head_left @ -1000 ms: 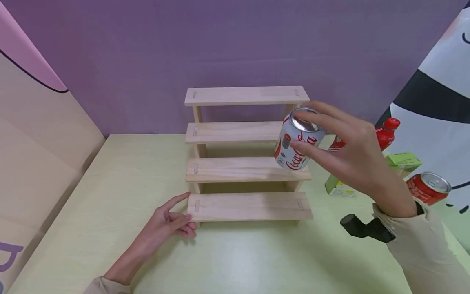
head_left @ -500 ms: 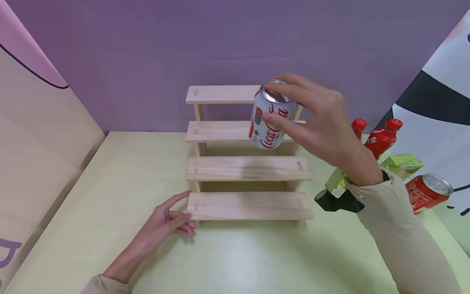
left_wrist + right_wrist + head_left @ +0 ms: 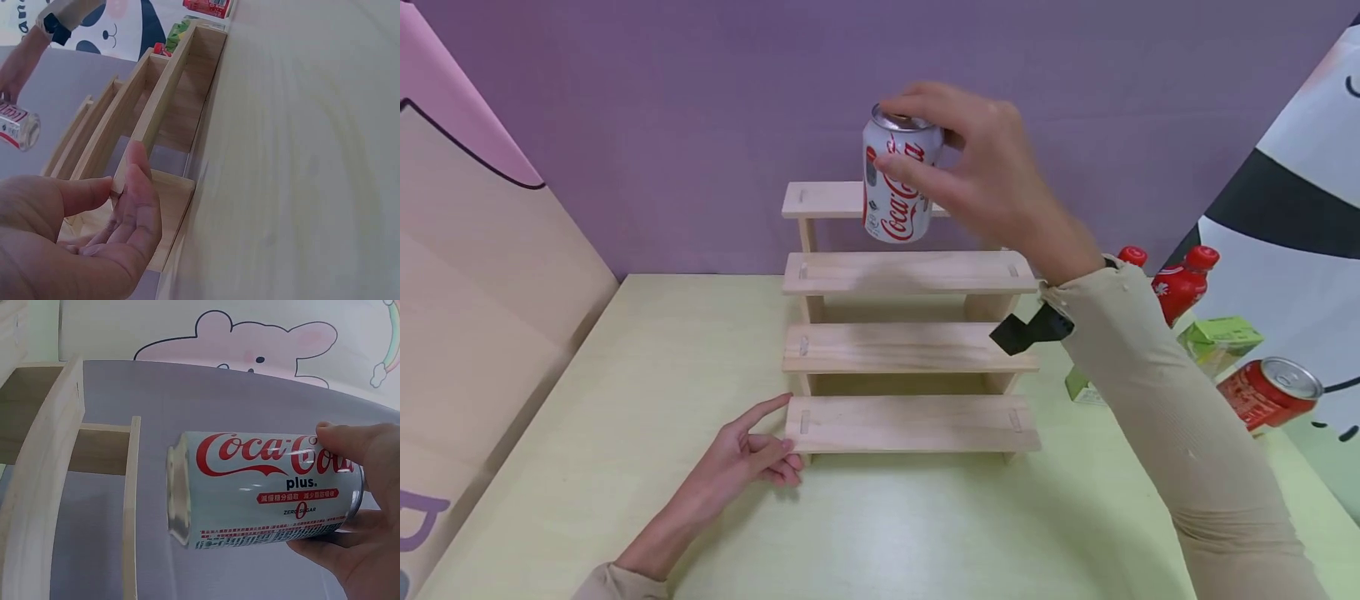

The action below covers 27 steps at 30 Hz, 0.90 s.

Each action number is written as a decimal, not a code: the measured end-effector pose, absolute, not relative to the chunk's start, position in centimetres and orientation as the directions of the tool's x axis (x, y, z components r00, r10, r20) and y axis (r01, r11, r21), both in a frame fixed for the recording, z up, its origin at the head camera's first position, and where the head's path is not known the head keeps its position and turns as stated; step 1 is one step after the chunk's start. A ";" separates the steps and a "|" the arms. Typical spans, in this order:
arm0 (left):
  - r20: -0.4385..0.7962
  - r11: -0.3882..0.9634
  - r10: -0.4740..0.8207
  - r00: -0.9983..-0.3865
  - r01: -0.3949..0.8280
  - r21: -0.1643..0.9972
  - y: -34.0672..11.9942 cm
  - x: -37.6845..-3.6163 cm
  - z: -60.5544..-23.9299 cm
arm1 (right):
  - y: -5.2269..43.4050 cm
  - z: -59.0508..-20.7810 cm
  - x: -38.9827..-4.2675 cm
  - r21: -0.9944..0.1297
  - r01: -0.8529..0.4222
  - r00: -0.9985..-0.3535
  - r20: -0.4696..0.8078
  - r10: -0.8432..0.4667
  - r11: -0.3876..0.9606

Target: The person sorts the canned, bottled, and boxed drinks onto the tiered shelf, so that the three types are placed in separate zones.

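Note:
A white Coca-Cola Plus can (image 3: 898,183) is held upright in my right hand (image 3: 981,167), thumb and fingers round its upper part. In the head view it overlaps the top tier of a stepped wooden shelf (image 3: 910,425). The right wrist view shows a gap between the can's base (image 3: 178,494) and the nearby top board (image 3: 130,506). My left hand (image 3: 737,454) is at the left end of the lowest step. Seen from the left wrist, the thumb and fingers (image 3: 144,206) pinch the corner of that board.
Right of the shelf stand red-capped bottles (image 3: 1180,287), green drink cartons (image 3: 1217,342) and a red can (image 3: 1270,392), partly behind my right sleeve. A purple wall (image 3: 700,125) rises close behind the shelf. The pale tabletop (image 3: 880,533) extends in front.
My right hand has carried the white can left and upward, from beside the middle tiers to the top tier. The left hand has stayed at the lowest step.

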<state>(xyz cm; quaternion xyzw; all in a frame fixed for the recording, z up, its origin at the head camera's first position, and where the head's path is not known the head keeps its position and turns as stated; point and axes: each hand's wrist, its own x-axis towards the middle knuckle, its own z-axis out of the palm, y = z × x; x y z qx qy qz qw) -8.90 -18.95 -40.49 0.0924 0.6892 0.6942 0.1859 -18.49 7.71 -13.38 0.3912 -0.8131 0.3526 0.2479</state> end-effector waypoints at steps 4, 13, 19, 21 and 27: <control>-0.124 0.018 0.384 -0.915 -0.126 0.992 -18.8 -9.0 -40.4 | 7.2 -13.2 -19.9 -0.421 -0.782 -0.609 0.672 -0.421 0.459; -0.131 0.023 0.382 -0.915 -0.133 0.991 -18.8 -8.8 -40.5 | 6.4 -14.4 -26.7 -0.481 -0.696 -0.696 0.634 -0.336 0.534; -0.123 0.015 0.393 -0.911 -0.128 0.992 -18.7 -8.6 -40.5 | 6.1 -14.4 -29.1 -0.565 -0.621 -0.763 0.594 -0.255 0.543; -0.120 0.013 0.396 -0.910 -0.125 0.992 -18.6 -8.6 -40.6 | 6.0 -14.6 -29.5 -0.600 -0.595 -0.789 0.563 -0.245 0.535; -0.112 0.008 0.407 -0.907 -0.120 0.993 -18.4 -8.6 -40.4 | 5.6 -15.2 -29.9 -0.617 -0.578 -0.810 0.517 -0.278 0.535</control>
